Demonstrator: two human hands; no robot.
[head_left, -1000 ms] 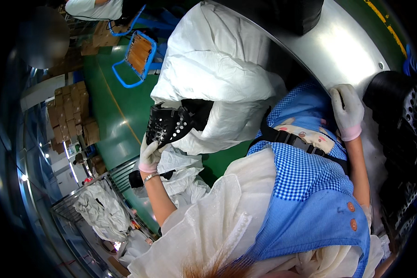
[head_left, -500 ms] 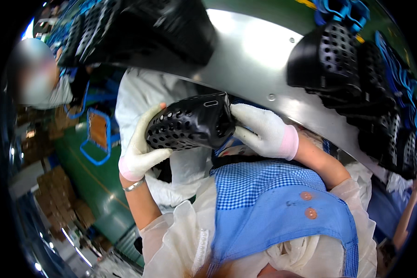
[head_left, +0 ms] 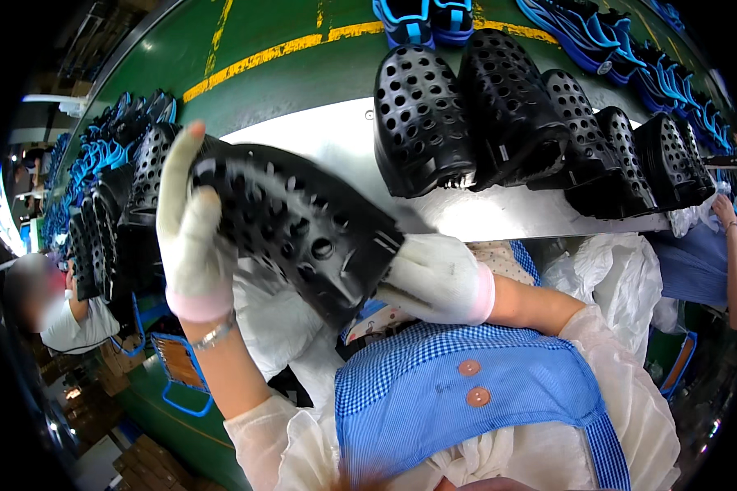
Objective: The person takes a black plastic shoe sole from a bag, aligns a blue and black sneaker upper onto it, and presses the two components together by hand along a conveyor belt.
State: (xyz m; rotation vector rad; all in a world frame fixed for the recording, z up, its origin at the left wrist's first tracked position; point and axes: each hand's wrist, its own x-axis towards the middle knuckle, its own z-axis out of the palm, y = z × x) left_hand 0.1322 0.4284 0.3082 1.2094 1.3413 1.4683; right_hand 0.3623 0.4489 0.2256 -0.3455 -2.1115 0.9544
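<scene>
Between my gloved hands is a black clog (head_left: 291, 221) dotted with round holes, tilted down toward the right and slightly blurred. At its upper left end, my left hand (head_left: 190, 245) cups the toe, the thumb on the front and a finger reaching up past the edge. My right hand (head_left: 438, 282) grips the lower right end by the opening; its fingertips are partly hidden by the clog. Both hands wear white knit gloves with pink cuffs.
A metal table (head_left: 491, 214) lies ahead. Several similar black clogs (head_left: 424, 114) stand along it at the right, others (head_left: 147, 176) at the left. Blue and black shoes (head_left: 409, 20) line up beyond. A person (head_left: 78, 315) sits at the far left; another person's arm (head_left: 730, 245) shows at right.
The clog has come up and left, and its left end has tipped upward. Both hands have moved with it. The view has shifted, showing more of the table and clog rows.
</scene>
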